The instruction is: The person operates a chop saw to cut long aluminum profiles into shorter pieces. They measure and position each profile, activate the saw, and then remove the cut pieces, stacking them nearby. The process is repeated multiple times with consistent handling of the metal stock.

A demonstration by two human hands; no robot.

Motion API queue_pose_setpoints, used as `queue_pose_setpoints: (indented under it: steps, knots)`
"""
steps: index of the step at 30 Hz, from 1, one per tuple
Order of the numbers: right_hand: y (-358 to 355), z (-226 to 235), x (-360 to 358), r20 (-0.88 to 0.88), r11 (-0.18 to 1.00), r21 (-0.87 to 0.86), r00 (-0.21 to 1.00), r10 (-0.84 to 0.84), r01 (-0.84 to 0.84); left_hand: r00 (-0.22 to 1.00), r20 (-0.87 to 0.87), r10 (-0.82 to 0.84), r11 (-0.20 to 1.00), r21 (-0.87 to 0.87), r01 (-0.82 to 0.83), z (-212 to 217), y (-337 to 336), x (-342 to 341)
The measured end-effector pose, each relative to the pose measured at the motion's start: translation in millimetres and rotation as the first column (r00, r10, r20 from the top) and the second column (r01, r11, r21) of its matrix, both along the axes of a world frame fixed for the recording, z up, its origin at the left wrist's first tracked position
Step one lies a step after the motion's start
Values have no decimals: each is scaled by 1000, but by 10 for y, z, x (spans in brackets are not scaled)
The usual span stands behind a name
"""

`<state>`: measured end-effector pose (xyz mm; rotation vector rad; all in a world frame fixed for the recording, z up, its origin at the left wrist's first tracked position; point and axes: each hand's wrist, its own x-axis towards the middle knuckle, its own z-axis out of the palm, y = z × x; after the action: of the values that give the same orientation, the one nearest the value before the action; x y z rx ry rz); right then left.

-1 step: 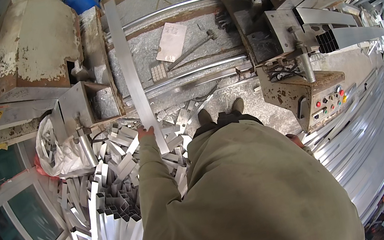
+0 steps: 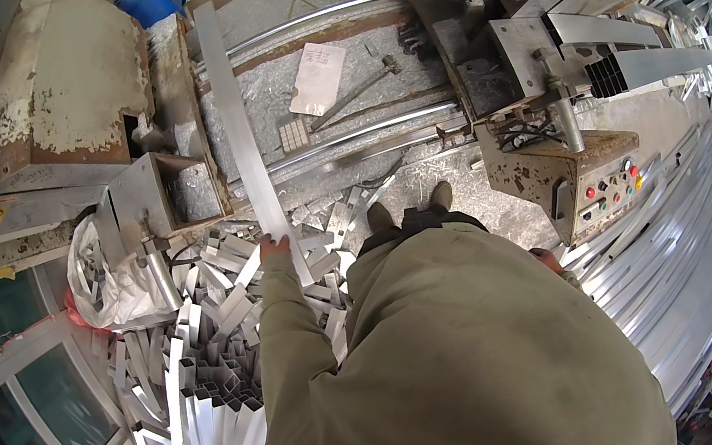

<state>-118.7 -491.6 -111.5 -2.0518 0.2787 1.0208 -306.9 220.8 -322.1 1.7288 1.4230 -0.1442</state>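
Note:
A long flat silver aluminium profile [image 2: 244, 147] lies slanting across the rails of the machine bed, its near end sticking out over the heap of offcuts. My left hand [image 2: 274, 247] grips this near end from its left edge, with part of the fingers hidden. Low beside my body on the right is my right hand [image 2: 548, 260], mostly covered by my torso and sleeve; what its fingers do is hidden. On the bed, right of the profile, rest a hammer [image 2: 354, 94] and a pale sheet of card [image 2: 318, 77].
Worn saw heads [image 2: 59, 83] flank the bed, left and right. A control box [image 2: 606, 183] with coloured buttons stands right. Cut aluminium pieces [image 2: 222, 374] pile up at left beside a white sack [image 2: 101, 291]. Long profiles [image 2: 666, 239] lie stacked on the right.

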Motion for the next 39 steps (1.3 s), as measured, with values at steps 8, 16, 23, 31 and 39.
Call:
queue_pose_setpoints:
  steps: [8, 16, 23, 31, 39]
  knots:
    - [-77, -76, 53, -303, 748, 142, 748, -591, 649, 977, -88, -192, 981, -41, 189, 35, -792, -62]
    - [-623, 105, 554, -172, 320, 419, 421, -891, 849, 863, -1, -506, 856, -124, 502, 144, -757, -80]
    - [-1209, -108, 1512, 21, 77, 621, 82, -996, 780, 943, 105, -316, 908, -254, 332, 356, -909, 6]
    - [-1786, -442, 2126, 328, 315, 423, 181, -927, 849, 946, 70, -317, 925, -196, 324, 791, -1223, 450]
    - [-1520, 14, 2164, 851, 640, -370, 523, -58, 673, 913, 41, -405, 893, -198, 405, 787, -1614, 368]
